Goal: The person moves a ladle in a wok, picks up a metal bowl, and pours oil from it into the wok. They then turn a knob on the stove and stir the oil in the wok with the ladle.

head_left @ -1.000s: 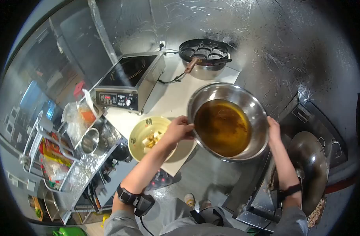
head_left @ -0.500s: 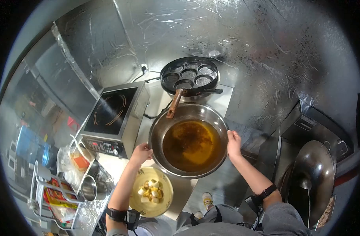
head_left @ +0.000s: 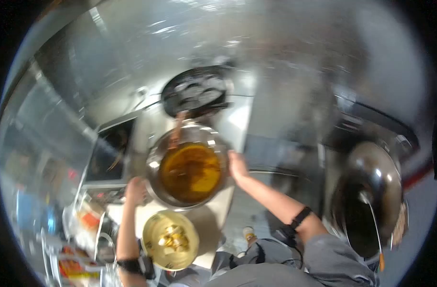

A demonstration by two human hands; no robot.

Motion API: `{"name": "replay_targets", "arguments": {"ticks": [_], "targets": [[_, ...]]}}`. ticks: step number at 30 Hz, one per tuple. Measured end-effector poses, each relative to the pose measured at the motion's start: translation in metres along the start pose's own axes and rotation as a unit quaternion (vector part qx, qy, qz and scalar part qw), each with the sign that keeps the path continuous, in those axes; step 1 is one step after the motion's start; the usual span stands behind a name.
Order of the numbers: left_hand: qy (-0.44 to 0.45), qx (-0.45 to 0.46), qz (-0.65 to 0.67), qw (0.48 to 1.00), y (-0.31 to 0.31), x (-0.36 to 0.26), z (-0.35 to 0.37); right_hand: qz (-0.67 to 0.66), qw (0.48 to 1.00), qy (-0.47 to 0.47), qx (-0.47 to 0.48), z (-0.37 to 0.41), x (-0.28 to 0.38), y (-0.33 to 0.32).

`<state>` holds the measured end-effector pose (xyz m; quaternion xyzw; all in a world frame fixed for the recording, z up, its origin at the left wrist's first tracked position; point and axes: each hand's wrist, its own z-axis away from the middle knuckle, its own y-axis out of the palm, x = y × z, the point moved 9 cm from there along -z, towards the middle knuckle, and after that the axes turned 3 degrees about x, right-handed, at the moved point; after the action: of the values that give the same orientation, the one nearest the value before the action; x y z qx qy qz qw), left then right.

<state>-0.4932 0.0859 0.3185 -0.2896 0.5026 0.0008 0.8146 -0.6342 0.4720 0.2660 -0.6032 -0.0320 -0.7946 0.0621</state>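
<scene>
A steel basin (head_left: pixel 154 165) of dark amber liquid (head_left: pixel 189 173), likely oil, is between my two hands, over the pale counter. My right hand (head_left: pixel 237 167) is closed at its right rim, thumb side up. At the lower left rim is my left hand (head_left: pixel 135 190), fingers curled against the edge and smeared by motion. Beyond the basin sits a black pan with round hollows (head_left: pixel 195 91); its wooden handle (head_left: pixel 177 130) reaches over the basin's far rim. Nearer my body, a cream bowl (head_left: pixel 154 229) holds pale and yellow chunks (head_left: pixel 174 238).
An induction cooker (head_left: pixel 111 150) is on the left. Bags and packets (head_left: pixel 77 263) crowd the lower left. At right, a large wok (head_left: pixel 376 167) contains a ladle (head_left: pixel 372 215). A foil-like metal wall (head_left: pixel 180 33) rises behind the counter.
The view has swung and blurred, shifting the scene leftward. The basin has moved left with both hands, appears smaller and lower, and stands closer behind the cream bowl's line.
</scene>
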Motion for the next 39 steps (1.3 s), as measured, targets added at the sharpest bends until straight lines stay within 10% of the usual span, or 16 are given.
{"name": "replay_targets", "arguments": {"ticks": [1, 2, 4, 7, 9, 15, 26, 33, 37, 39], "targets": [[0.11, -0.078, -0.317, 0.939, -0.016, -0.014, 0.003, -0.008, 0.999, -0.039, 0.025, 0.005, 0.003, -0.001], [0.119, -0.071, -0.363, 0.921, -0.017, -0.036, 0.035, -0.016, 0.997, -0.059, 0.043, 0.025, 0.016, -0.01], [0.19, 0.008, -0.052, 0.98, -0.032, -0.042, 0.066, 0.125, 0.988, -0.088, 0.024, 0.068, 0.015, -0.048], [0.263, -0.023, -0.087, 0.961, -0.048, -0.06, 0.141, 0.147, 0.963, -0.223, 0.045, 0.136, 0.004, -0.082], [0.217, -0.127, -0.261, 0.932, -0.035, -0.1, 0.244, 0.093, 0.974, -0.146, 0.143, 0.203, 0.0, -0.094], [0.242, -0.086, -0.245, 0.935, -0.015, -0.09, 0.319, 0.175, 0.932, -0.222, 0.226, 0.405, 0.003, -0.161], [0.286, 0.19, 0.083, 0.936, 0.15, -0.006, 0.349, 0.192, 0.955, 0.031, 0.223, 0.654, -0.134, -0.373], [0.055, 0.337, 0.115, 0.933, 0.4, 0.107, 0.528, 0.034, 0.967, 0.234, 0.1, 0.769, -0.33, -0.522], [-0.006, 0.433, 0.071, 0.898, 0.424, 0.234, 0.561, -0.228, 0.933, 0.146, -0.236, 0.787, -0.486, -0.607], [0.395, 0.355, -0.307, 0.79, 0.373, 0.335, 0.526, -0.343, 0.891, 0.109, -0.276, 0.775, -0.557, -0.616]]}}
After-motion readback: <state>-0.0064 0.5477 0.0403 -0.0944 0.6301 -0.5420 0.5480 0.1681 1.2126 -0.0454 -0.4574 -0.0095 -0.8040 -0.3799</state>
